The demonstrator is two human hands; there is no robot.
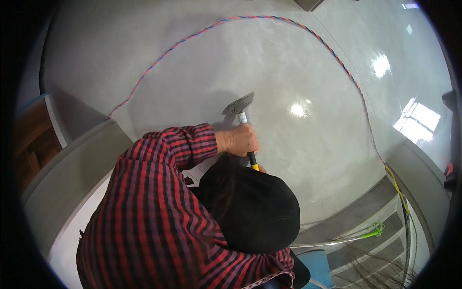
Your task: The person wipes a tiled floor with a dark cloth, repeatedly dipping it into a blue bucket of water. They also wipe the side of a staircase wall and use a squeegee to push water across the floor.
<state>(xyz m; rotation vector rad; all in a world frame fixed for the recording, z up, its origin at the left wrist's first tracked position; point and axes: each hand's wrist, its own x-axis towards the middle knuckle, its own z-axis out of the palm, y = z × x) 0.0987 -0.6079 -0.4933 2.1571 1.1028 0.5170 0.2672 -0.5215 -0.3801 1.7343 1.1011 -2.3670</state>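
Neither of my own hands is in view. Before me a co-worker in a red, black and purple striped shirt (155, 216) and a black cap (260, 209) bends low over a smooth grey floor (306, 137). That person's hand (243, 139) is closed around the black and yellow handle (252, 159) of a long-handled scraper. Its wide metal blade (241, 103) lies at or close to the floor, angled up to the right. Fingers of the co-worker's other hand (262, 168) show just past the handle's yellow part; the cap hides the rest.
A twisted red and blue wire (269, 16) arcs across the floor, meeting a yellow cord (395, 182) at right. Grey panels (72, 177) flank both sides. Striped steps (364, 249), a green-tipped rod (371, 234) and a blue object (316, 265) are lower right. Brown wood (38, 148) stands left.
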